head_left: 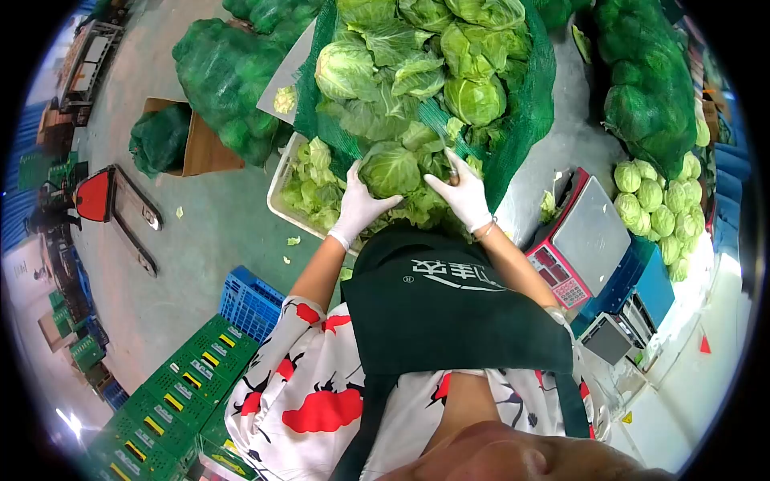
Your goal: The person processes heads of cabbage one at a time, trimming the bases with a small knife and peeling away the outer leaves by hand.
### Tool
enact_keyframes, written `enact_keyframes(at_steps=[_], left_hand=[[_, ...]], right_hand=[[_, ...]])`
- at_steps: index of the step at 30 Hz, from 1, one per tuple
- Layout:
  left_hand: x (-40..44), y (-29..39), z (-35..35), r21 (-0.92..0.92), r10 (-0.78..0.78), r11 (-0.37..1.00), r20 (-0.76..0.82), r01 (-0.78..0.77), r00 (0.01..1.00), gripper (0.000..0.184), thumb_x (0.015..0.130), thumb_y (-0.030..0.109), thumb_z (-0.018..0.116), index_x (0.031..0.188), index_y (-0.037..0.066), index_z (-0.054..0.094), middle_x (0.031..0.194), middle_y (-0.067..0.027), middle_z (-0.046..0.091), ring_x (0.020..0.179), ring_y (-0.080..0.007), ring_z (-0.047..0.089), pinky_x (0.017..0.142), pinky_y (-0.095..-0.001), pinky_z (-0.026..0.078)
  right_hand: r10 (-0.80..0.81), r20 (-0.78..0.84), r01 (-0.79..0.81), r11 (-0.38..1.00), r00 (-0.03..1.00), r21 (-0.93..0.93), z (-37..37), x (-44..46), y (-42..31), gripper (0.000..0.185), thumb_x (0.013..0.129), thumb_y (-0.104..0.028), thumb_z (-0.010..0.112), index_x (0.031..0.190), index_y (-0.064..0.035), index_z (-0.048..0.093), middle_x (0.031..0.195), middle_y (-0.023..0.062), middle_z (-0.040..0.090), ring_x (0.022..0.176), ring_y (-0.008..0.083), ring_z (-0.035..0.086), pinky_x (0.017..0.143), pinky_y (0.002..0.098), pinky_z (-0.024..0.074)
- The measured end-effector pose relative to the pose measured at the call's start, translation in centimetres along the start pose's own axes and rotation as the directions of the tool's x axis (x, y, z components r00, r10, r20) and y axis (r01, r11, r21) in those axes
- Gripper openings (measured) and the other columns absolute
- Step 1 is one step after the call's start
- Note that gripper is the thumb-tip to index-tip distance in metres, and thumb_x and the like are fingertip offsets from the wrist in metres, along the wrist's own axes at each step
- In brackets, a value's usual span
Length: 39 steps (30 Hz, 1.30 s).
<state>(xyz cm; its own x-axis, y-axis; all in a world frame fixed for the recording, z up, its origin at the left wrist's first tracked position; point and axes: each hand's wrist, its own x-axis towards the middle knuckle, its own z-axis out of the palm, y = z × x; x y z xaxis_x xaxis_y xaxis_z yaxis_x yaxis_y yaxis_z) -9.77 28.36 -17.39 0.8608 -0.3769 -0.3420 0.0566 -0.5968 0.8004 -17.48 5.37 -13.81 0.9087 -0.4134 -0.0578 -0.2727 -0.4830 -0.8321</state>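
Note:
A green cabbage [391, 170] is between my two white-gloved hands, close to my apron. My left hand [362, 207] curls around its near left side, thumb stretched across the front. My right hand [465, 195] is at the cabbage's right, its fingers closed on a small brown-handled tool [455, 178] that looks like a knife; its blade is hard to make out. Just beyond lies a heap of cabbages [473, 60] on an opened green mesh sack [525, 136]. Loose leaves fill a white crate [277, 188] below my left hand.
A red scale [589, 232] stands at the right, near a pile of trimmed cabbages [662, 204]. Full green mesh sacks [228, 80] lie at the back left, beside a cardboard box [210, 148]. A red pallet jack [96, 195] and green crates [172, 401] are at the left.

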Motion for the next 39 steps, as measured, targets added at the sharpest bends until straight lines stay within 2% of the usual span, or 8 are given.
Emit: enact_keyframes(at_steps=[7,13,19,24,27,32,33,39], left_hand=[[-1.1,2.7,0.4,0.149,-0.006,0.988,-0.203,0.037,0.979,0.124,0.065,0.047,0.089,0.149,-0.009,0.018,0.145,-0.0297,0.036,0.132,-0.0415,0.046,0.106,-0.0438,0.045],[1.2,1.8,0.6,0.131,-0.075,0.986,-0.235,0.108,0.969,0.116,0.066,0.051,0.088,0.146,-0.006,0.027,0.141,-0.0267,0.042,0.127,-0.0401,0.05,0.104,-0.0429,0.046],[1.3,-0.4,-1.1,0.058,-0.039,0.997,-0.138,0.047,0.99,0.116,0.065,0.046,0.09,0.145,-0.008,0.026,0.139,-0.0286,0.046,0.126,-0.0381,0.053,0.107,-0.0397,0.043],[1.0,-0.7,-3.7,-0.298,-0.402,0.846,0.191,0.443,0.895,0.132,0.073,0.037,0.088,0.152,-0.009,-0.006,0.136,-0.0211,0.054,0.109,-0.0265,0.065,0.077,-0.043,0.058],[1.1,-2.9,-1.5,-0.512,-0.421,0.757,0.093,0.406,0.902,0.132,0.077,0.034,0.086,0.15,-0.011,-0.014,0.134,-0.0205,0.056,0.11,-0.0262,0.064,0.079,-0.0408,0.057],[0.1,-2.1,3.0,-0.383,-0.289,0.904,-0.216,0.191,0.933,0.091,0.076,0.029,0.087,0.135,-0.016,0.034,0.121,-0.0219,0.062,0.105,-0.0244,0.065,0.088,-0.0323,0.053],[0.1,-1.5,3.5,-0.363,-0.299,0.907,-0.2,0.213,0.933,0.107,0.07,0.043,0.089,0.136,-0.02,0.034,0.138,-0.0342,0.046,0.127,-0.0378,0.05,0.106,-0.038,0.041],[0.6,3.3,4.4,-0.016,-0.223,0.974,-0.236,0.225,0.946,0.128,0.068,0.052,0.087,0.144,-0.023,0.016,0.142,-0.0422,0.033,0.136,-0.0471,0.037,0.111,-0.0406,0.038]], right_hand=[[0.16,0.211,-0.137,0.983,0.964,-0.12,3.3,0.9,-2.2,0.072,0.078,-0.051,0.077,0.13,-0.0038,0.06,0.076,0.0142,0.067,0.071,0.0314,0.069,0.068,0.0396,0.0548],[0.065,0.036,-0.051,0.951,0.997,-0.306,4.4,4.4,-2.5,0.042,0.084,-0.051,0.065,0.082,-0.0092,0.067,0.075,0.0199,0.069,0.072,0.039,0.069,0.066,0.0465,0.055],[0.33,-0.031,-0.317,0.874,0.944,-0.368,2.5,6.6,4.4,0.038,0.08,-0.044,0.067,0.086,-0.0072,0.074,0.089,0.0219,0.071,0.085,0.0401,0.069,0.078,0.0463,0.0547],[0.17,-0.053,-0.179,0.935,0.984,-0.305,0.0,4.9,3.9,0.044,0.086,-0.041,0.07,0.109,-0.0041,0.067,0.094,0.0214,0.07,0.085,0.0391,0.069,0.076,0.0457,0.0541],[-0.127,-0.1,0.114,0.985,0.987,-0.132,-1.0,2.0,0.3,0.035,0.094,-0.025,0.065,0.124,-0.0072,0.061,0.093,0.0182,0.071,0.079,0.0328,0.07,0.07,0.0402,0.0554],[0.011,0.284,0.042,0.983,0.959,-0.18,-0.2,-2.6,-2.6,0.035,0.096,-0.032,0.058,0.121,-0.0075,0.059,0.082,0.0147,0.071,0.072,0.0372,0.069,0.067,0.0471,0.0553],[0.06,0.296,0.011,0.972,0.953,-0.233,0.6,-3.0,-1.3,0.03,0.095,-0.03,0.057,0.112,-0.005,0.058,0.079,0.0183,0.07,0.071,0.0396,0.068,0.068,0.0502,0.0544],[0.124,0.321,-0.007,0.939,0.939,-0.343,1.5,-2.7,1.4,0.025,0.095,-0.027,0.055,0.101,-0.0031,0.052,0.077,0.0236,0.068,0.073,0.043,0.067,0.068,0.0544,0.0522]])
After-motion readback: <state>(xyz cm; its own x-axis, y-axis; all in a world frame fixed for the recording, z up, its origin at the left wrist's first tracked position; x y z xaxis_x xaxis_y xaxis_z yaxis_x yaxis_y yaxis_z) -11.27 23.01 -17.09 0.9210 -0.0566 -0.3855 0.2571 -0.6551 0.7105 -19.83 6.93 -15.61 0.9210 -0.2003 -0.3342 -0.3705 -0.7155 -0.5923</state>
